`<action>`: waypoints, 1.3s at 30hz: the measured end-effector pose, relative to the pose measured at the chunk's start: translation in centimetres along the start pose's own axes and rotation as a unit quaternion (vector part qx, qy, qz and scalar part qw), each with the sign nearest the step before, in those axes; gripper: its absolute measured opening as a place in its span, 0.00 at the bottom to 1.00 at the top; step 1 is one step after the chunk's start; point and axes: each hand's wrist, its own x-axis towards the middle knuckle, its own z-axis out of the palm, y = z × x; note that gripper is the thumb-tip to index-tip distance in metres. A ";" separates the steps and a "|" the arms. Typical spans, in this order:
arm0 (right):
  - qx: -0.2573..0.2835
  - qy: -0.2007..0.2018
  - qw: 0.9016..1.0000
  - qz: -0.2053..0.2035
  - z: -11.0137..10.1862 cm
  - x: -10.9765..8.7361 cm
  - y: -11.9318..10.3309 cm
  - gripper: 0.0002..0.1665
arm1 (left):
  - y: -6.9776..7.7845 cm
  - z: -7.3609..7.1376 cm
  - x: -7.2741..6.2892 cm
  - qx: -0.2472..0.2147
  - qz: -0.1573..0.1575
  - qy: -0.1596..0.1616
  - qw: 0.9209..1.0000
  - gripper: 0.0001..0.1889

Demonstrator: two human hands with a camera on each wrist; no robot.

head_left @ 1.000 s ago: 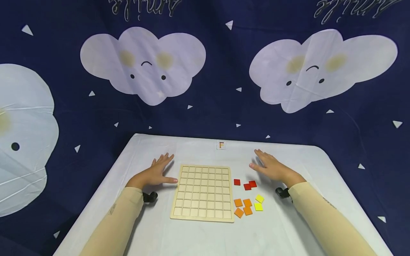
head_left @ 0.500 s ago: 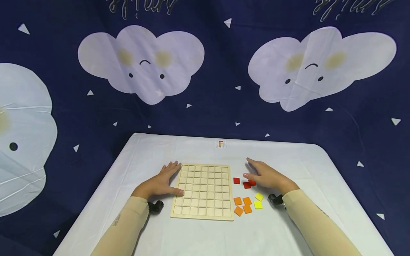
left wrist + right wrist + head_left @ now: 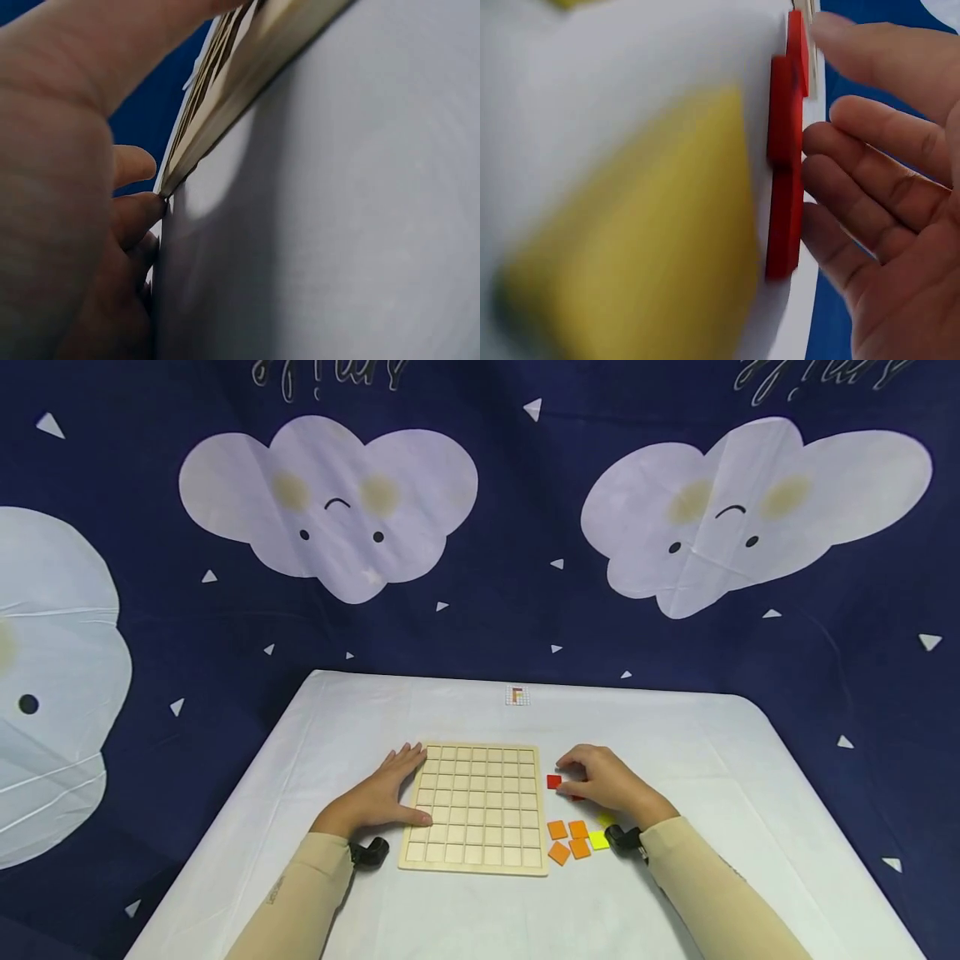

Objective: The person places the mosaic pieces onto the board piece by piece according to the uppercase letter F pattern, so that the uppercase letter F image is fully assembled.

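A wooden grid board (image 3: 474,816) lies flat on the table, its squares bare. My left hand (image 3: 375,797) rests at its left edge, thumb over the frame and fingers by the far left corner; the left wrist view shows fingertips touching the board's edge (image 3: 225,112). Above the red tiles, right of the board, my right hand (image 3: 611,783) is lowered with fingers slightly bent. One red tile (image 3: 553,782) lies just left of its fingertips; others are partly hidden beneath it. In the right wrist view, thumb and fingers are apart near the red tiles (image 3: 783,225), gripping none.
Several orange tiles (image 3: 577,830) lie beside the board's near right side. Yellow tiles (image 3: 598,841) are partly covered by the right wrist's camera (image 3: 622,839). A small printed card (image 3: 517,696) sits at the table's far edge, before a dark blue cloud-patterned cloth (image 3: 517,610).
My left hand has come right and nearer, onto the board's left edge. My right hand has moved left and down over the red tiles, its fingers bending. The tiles look unmoved.
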 end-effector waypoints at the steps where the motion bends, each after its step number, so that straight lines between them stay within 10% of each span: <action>1: 0.006 -0.003 1.000 -0.003 0.2 0.1 -0.1 0.20 | 0.0 0.1 0.0 0.001 -0.001 0.002 1.000 0.71; 30: 0.021 -0.007 0.999 0.030 0.4 0.4 -1.7 0.15 | -0.4 0.5 0.0 0.035 0.032 0.009 0.999 0.67; 39: 0.022 -0.011 0.999 -0.047 0.5 2.6 -4.8 0.19 | -0.3 0.5 -0.1 0.031 0.028 0.011 0.999 0.67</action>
